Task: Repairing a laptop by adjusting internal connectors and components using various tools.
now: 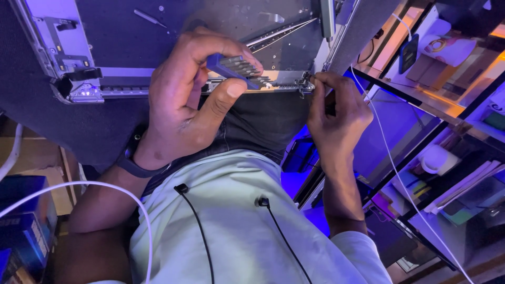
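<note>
Gripping blue bit case, left hand curled | right hand fingers pinching laptop hinge

Open laptop chassis between both hands

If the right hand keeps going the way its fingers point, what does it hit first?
The right hand pinches a small tool toward the hinge at the corner of the opened laptop chassis. It would likely meet that hinge first; depth is unclear.
</note>
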